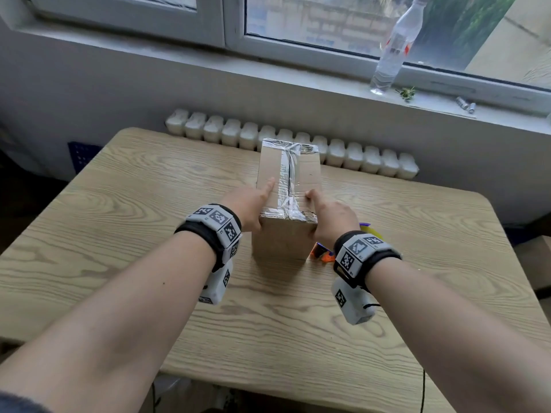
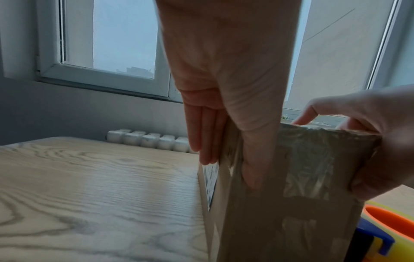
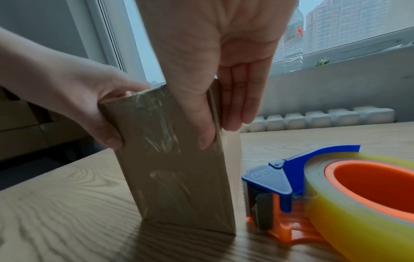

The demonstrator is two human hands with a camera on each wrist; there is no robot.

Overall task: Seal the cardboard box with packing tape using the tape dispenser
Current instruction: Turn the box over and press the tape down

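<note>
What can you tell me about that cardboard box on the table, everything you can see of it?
The cardboard box is plain brown, tall and narrow, standing upright on the wooden table. Shiny clear packing tape runs along its top seam, across both top ends and down the near face, wrinkled in places. A printed label shows on its left side. The left hand and right hand clasp its near top corners, forefingers on top. The tape dispenser lies just to its right.
</note>
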